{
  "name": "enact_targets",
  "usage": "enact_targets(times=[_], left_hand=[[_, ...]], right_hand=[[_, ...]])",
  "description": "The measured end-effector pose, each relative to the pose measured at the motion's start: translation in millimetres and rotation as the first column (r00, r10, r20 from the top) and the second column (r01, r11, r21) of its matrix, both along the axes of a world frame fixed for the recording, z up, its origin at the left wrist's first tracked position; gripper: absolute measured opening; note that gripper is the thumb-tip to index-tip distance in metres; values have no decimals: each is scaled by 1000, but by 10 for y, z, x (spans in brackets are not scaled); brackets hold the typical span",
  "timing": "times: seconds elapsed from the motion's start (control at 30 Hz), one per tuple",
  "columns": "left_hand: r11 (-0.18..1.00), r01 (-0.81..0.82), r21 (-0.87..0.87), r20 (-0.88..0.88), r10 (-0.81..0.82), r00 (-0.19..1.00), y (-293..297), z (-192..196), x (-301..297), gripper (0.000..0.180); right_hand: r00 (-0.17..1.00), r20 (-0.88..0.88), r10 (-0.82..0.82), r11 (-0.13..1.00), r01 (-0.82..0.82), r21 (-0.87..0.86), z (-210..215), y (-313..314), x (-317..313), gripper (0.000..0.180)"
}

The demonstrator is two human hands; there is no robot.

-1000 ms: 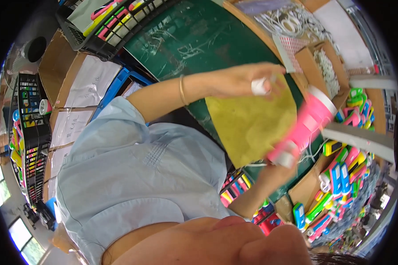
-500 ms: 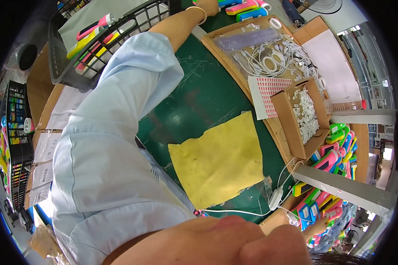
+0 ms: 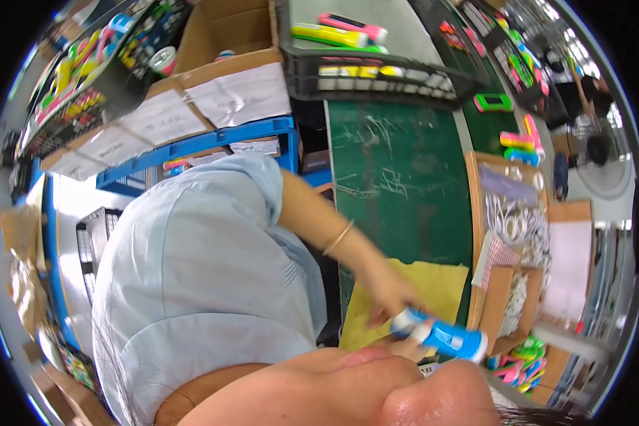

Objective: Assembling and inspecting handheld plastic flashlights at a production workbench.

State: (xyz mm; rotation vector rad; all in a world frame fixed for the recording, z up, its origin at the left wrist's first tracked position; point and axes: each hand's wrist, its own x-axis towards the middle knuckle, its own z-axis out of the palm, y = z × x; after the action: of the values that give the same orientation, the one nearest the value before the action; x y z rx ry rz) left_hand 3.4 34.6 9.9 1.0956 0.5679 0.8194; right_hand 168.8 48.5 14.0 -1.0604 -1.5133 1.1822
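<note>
Blue torch-like device (image 3: 456, 343) with white ends is held above the near right part of a yellow sheet (image 3: 441, 279). A pale marking on its blue side is too blurred to read. The right hand (image 3: 407, 348), partly hidden by the face, closes around the body, a white-wrapped finger across it. The left hand (image 3: 390, 286) bends its fingers at the device's left end; whether they grip it, I cannot tell. Beneath is a green tabletop (image 3: 412, 177). At far left, white paper labels (image 3: 238, 94) front cardboard boxes, their writing illegible. On the right, a sheet with reddish printing (image 3: 503, 252) lies beside a small carton (image 3: 499, 302) of white parts.
</note>
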Motion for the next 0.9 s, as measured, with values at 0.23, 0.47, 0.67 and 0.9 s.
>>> enact_targets(times=[0.23, 0.47, 0.67, 0.9], left_hand=[[932, -285, 226, -62, 306, 950, -190, -83, -144, 54], [851, -355, -387, 327, 487, 810, -45, -97, 125, 35], [922, -160, -353, 251, 258, 933, 36, 155, 57, 27], [848, -160, -505, 149, 268, 952, 64, 219, 238, 24]], right_hand=[[984, 156, 87, 937, -28, -348, -282, -349, 55, 55], [994, -6, 113, 987, -113, -118, -303, -673, -46, 46], [976, 10, -218, 965, 217, -150, -339, -533, 214, 30], [903, 39, -428, 898, 430, -95, -310, -633, 91, 36]])
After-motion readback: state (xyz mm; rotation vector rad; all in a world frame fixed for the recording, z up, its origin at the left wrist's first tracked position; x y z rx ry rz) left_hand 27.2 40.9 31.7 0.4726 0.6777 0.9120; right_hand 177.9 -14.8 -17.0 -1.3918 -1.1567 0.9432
